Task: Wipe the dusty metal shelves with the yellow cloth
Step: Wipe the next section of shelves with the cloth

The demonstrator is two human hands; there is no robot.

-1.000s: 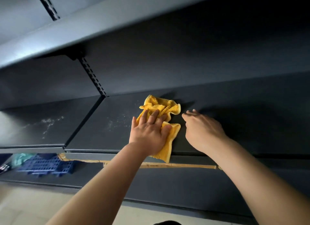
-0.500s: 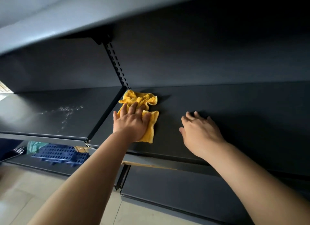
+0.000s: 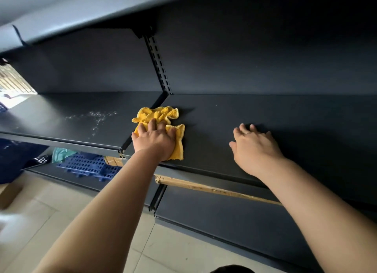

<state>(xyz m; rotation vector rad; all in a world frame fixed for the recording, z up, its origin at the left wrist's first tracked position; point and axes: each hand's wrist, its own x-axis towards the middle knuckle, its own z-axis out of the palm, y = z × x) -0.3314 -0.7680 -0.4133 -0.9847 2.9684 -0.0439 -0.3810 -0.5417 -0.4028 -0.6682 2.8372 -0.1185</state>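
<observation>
A crumpled yellow cloth (image 3: pixel 158 115) lies on the dark metal shelf (image 3: pixel 306 130), at the shelf's left end beside the seam with the neighbouring shelf (image 3: pixel 51 117). My left hand (image 3: pixel 155 140) presses flat on the cloth's near part, fingers spread over it. My right hand (image 3: pixel 255 146) rests palm down on the bare shelf to the right, apart from the cloth, holding nothing. White dust specks (image 3: pixel 98 117) mark the left shelf.
A slotted upright (image 3: pixel 159 67) rises behind the seam, under an upper shelf (image 3: pixel 102 9). Lower shelves hold a blue perforated crate (image 3: pixel 87 166), a teal cloth (image 3: pixel 61 153) and a cardboard strip (image 3: pixel 214 189). Tiled floor (image 3: pixel 167 248) lies below.
My left hand has slid the cloth leftward along the shelf to the seam. My right hand stays flat on the shelf, now farther from the cloth. The view has swung left.
</observation>
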